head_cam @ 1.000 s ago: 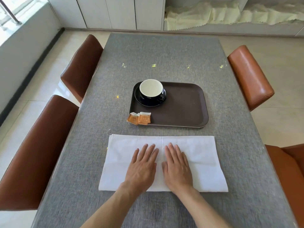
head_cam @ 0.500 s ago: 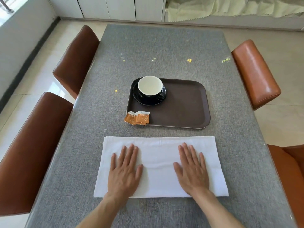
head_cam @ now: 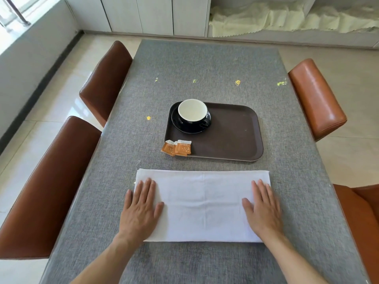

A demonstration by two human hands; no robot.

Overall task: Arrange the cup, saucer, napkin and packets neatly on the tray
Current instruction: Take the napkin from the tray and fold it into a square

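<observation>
While both palms lay flat, left hand (head_cam: 139, 210) and right hand (head_cam: 264, 210) pinned opposite ends of the white folded cloth napkin (head_cam: 203, 203); long axis ran left-right (dark brown plastic tray (head_cam: 231, 138) just beyond).

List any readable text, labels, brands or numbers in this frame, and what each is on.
Nothing can be read.
Orange packets: small print on the white top strip, too small and blurred to read.
Cup, saucer, tray, napkin: no markings visible.
Tablecloth: yellow specks only, not text.
</observation>
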